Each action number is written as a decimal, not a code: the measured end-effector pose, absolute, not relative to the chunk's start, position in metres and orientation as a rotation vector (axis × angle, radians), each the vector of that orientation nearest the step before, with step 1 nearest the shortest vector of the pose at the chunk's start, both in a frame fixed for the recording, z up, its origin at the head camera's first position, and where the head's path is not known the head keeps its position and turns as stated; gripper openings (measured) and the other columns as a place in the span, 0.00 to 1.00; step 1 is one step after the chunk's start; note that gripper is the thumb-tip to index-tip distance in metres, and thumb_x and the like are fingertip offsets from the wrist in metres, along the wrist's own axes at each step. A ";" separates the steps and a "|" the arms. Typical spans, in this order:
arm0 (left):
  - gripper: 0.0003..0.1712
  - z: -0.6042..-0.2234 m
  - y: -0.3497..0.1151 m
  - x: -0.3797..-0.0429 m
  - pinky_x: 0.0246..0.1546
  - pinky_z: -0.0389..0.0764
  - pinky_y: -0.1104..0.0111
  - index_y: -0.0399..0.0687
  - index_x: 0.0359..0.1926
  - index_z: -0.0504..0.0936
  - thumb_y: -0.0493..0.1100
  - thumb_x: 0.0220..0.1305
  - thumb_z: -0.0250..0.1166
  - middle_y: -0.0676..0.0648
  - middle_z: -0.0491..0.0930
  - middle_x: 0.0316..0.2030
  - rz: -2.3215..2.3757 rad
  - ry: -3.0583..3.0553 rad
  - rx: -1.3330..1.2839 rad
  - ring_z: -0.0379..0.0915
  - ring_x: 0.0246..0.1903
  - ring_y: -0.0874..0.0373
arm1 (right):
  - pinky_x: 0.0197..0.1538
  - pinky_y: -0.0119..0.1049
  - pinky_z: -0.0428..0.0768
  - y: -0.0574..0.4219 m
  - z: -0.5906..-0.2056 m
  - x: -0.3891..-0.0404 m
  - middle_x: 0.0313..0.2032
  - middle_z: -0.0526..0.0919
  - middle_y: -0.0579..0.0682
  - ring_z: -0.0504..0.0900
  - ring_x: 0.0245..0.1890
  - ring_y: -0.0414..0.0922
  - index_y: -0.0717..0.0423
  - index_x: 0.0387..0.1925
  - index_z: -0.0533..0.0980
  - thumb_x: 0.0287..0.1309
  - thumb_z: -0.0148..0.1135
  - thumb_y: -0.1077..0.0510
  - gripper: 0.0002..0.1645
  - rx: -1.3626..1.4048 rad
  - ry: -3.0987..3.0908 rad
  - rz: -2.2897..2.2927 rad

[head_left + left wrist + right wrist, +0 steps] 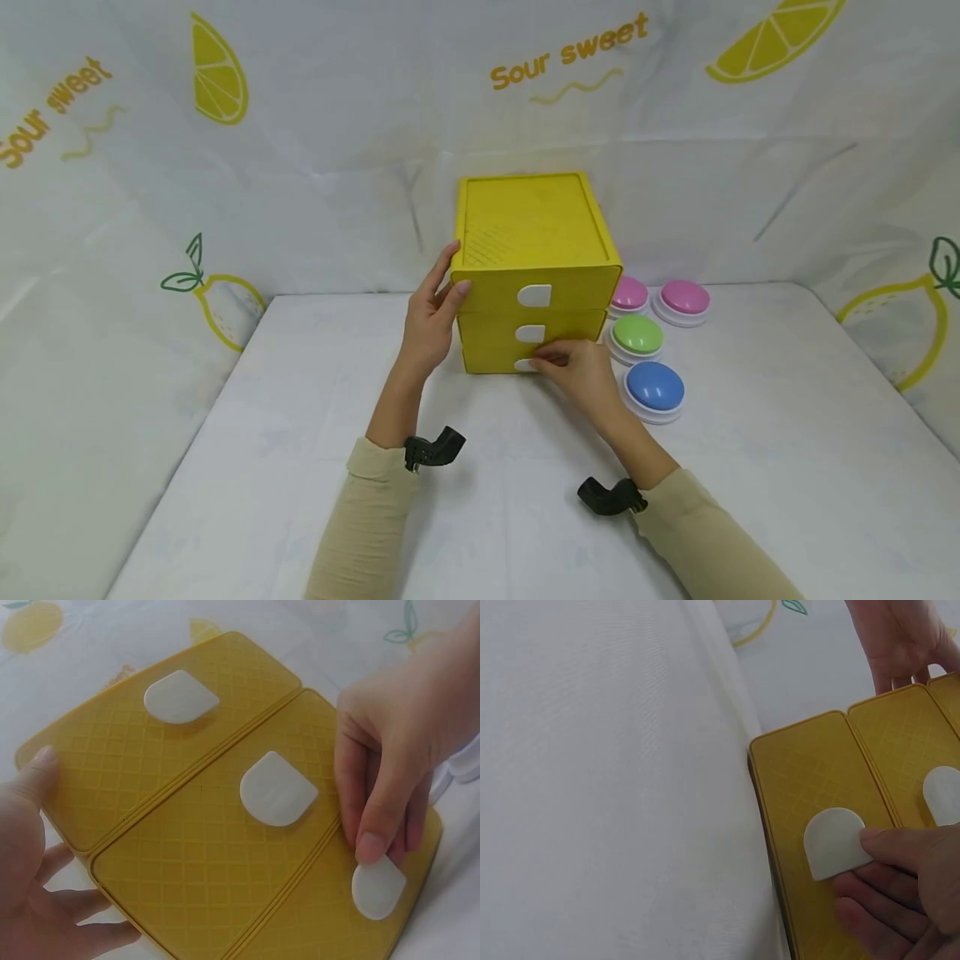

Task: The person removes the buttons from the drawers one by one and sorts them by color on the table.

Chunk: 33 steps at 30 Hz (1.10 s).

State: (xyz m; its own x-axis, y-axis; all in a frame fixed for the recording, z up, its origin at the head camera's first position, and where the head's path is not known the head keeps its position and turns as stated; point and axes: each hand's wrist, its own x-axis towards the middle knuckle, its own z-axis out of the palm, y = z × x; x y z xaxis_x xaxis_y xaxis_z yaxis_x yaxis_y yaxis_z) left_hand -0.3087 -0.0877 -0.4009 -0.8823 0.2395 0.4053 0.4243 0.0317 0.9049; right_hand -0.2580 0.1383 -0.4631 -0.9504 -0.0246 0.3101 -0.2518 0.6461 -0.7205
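Observation:
A yellow three-drawer box [534, 218] stands at the back of the table, each drawer front carrying a white tab handle. My left hand [429, 329] rests against the box's left side, its thumb on the front edge of the top drawer and its fingers extended along the side. At the lowest drawer [802, 772], my right hand [583, 377] pinches the white handle [835, 844] between thumb and fingers. All the drawers look closed. The middle handle [277, 789] and the top handle [180, 697] are untouched.
Right of the box are a blue push button [656, 386], a green one [637, 334] and two pink ones, one [685, 297] farther right and another [628, 294] partly hidden behind the box. A lemon-printed white cloth [360, 125] hangs behind the table.

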 end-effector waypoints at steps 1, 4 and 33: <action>0.32 -0.401 -0.088 -0.309 0.72 0.70 0.58 0.66 0.78 0.59 0.46 0.78 0.54 0.60 0.55 0.78 -1.974 -2.147 -0.702 0.63 0.74 0.52 | 0.39 0.37 0.87 0.138 -0.465 -0.258 0.32 0.92 0.54 0.89 0.35 0.48 0.60 0.36 0.89 0.55 0.75 0.59 0.08 0.229 -2.580 1.197; 0.32 -0.401 -0.088 -0.309 0.72 0.70 0.59 0.66 0.78 0.59 0.46 0.78 0.54 0.60 0.55 0.78 -1.972 -2.148 -0.709 0.62 0.74 0.52 | 0.37 0.30 0.84 0.137 -0.469 -0.259 0.31 0.92 0.53 0.89 0.34 0.47 0.59 0.35 0.90 0.55 0.76 0.59 0.07 0.225 -2.543 1.214; 0.32 -0.401 -0.086 -0.309 0.72 0.70 0.59 0.68 0.78 0.59 0.46 0.78 0.54 0.61 0.56 0.78 -1.966 -2.155 -0.689 0.64 0.74 0.53 | 0.36 0.30 0.82 0.134 -0.471 -0.203 0.30 0.92 0.48 0.87 0.34 0.42 0.54 0.34 0.90 0.54 0.77 0.57 0.06 0.213 -2.617 1.115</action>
State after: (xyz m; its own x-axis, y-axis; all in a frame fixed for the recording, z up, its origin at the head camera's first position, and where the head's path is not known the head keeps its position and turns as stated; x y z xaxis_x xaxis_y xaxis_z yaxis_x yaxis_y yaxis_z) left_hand -0.3094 -0.0864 -0.4010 -0.8845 0.2345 0.4034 0.4232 0.0388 0.9052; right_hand -0.2032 0.1342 -0.4712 -0.9476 -0.0227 0.3187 -0.2456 0.6899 -0.6810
